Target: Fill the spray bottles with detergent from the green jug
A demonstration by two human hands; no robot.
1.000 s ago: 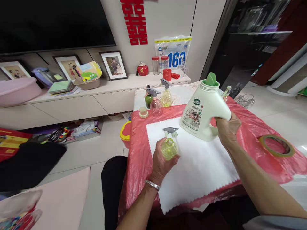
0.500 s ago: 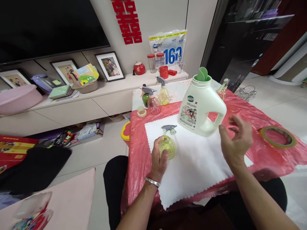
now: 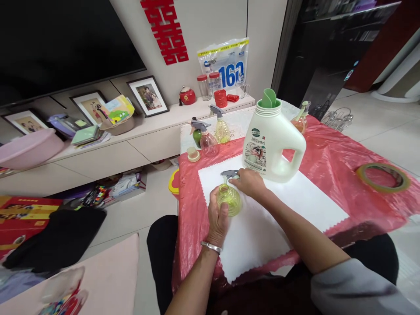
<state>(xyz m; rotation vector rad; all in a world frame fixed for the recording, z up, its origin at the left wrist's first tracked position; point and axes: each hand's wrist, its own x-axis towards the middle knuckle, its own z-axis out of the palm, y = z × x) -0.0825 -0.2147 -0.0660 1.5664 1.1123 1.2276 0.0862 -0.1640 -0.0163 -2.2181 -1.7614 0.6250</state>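
A small yellow-green spray bottle (image 3: 229, 199) stands on a white cloth (image 3: 278, 214), and my left hand (image 3: 217, 218) grips its side. Its grey trigger head (image 3: 229, 174) lies on the cloth just behind it. My right hand (image 3: 250, 182) rests on that trigger head, fingers closing around it. A large white detergent jug (image 3: 271, 141) with a green funnel (image 3: 268, 98) in its mouth stands upright on the cloth behind my right hand, free of both hands.
A red plastic sheet (image 3: 328, 162) covers the table. Three spray bottles (image 3: 210, 135) and a small cap (image 3: 193, 154) stand at the far left edge. A tape roll (image 3: 383, 177) lies at the right. A cabinet with photo frames (image 3: 146, 95) runs behind.
My right hand set the jug down on the cloth, let go of it, and moved left onto the trigger head. My left hand kept hold of the small bottle.
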